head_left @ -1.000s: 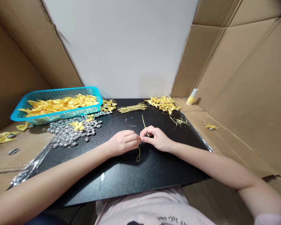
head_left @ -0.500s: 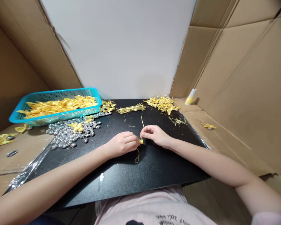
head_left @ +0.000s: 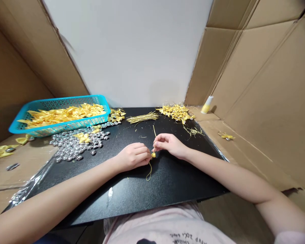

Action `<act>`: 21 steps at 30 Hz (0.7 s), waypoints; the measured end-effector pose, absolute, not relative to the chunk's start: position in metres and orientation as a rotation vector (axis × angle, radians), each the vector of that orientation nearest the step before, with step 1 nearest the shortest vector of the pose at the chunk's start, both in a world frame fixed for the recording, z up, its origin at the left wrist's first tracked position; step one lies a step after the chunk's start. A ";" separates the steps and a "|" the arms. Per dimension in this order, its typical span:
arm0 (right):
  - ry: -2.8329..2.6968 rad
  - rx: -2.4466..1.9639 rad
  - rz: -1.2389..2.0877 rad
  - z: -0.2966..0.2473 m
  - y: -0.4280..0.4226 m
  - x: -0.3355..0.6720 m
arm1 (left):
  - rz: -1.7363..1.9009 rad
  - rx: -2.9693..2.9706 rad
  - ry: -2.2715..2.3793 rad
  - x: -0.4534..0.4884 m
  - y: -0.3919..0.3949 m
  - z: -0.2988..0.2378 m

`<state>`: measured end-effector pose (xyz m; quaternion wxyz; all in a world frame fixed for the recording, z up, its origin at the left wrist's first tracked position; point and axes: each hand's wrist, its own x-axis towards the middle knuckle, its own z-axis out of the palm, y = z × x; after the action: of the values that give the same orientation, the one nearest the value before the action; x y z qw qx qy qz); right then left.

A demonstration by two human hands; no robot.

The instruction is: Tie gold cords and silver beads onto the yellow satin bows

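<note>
My left hand (head_left: 137,156) is closed on a small yellow ribbon bow (head_left: 153,155); most of the bow is hidden by the fingers. A gold cord (head_left: 149,173) hangs below that hand in a loop. Its free end sticks up past my right hand (head_left: 170,145), whose thumb and forefinger pinch the cord just above the bow. The two hands almost meet over the middle of the black table (head_left: 132,189).
At the left stands a blue basket (head_left: 58,129) of yellow bows, with silver beads (head_left: 73,145) before it. A bundle of gold cords (head_left: 142,117) lies at the back, beside a pile of beaded bows (head_left: 176,112). Cord scraps (head_left: 194,131) and a white cone-shaped spool (head_left: 207,104) are at right.
The cord loop hangs slightly lower and longer under my left hand. My right hand has shifted a little, still pinching; the rest stays where it was.
</note>
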<state>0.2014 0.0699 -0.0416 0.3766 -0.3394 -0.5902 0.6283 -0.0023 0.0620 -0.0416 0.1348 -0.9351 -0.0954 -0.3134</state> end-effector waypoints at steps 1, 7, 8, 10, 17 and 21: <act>-1.513 -0.874 1.614 -0.040 0.071 0.203 | -0.915 -2.714 -0.288 -0.003 0.062 -0.042; -1.626 -0.897 1.724 -0.025 0.077 0.218 | -0.967 -2.737 -0.315 -0.006 0.065 -0.040; -1.651 -0.900 1.744 -0.023 0.078 0.221 | -0.975 -2.741 -0.316 -0.007 0.066 -0.040; -1.680 -0.901 1.752 -0.018 0.081 0.227 | -0.984 -2.754 -0.313 -0.007 0.066 -0.040; -1.595 -0.887 1.591 -0.008 0.090 0.238 | -1.034 -2.863 -0.349 -0.002 0.059 -0.037; -1.514 -0.893 1.574 -0.009 0.091 0.237 | -1.100 -3.157 -0.396 0.002 0.052 -0.031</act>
<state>0.2369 0.0912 -0.0094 0.3812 -0.3501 -0.5931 0.6167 0.0017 0.0521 -0.0305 -0.1120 -0.9319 -0.1168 -0.3247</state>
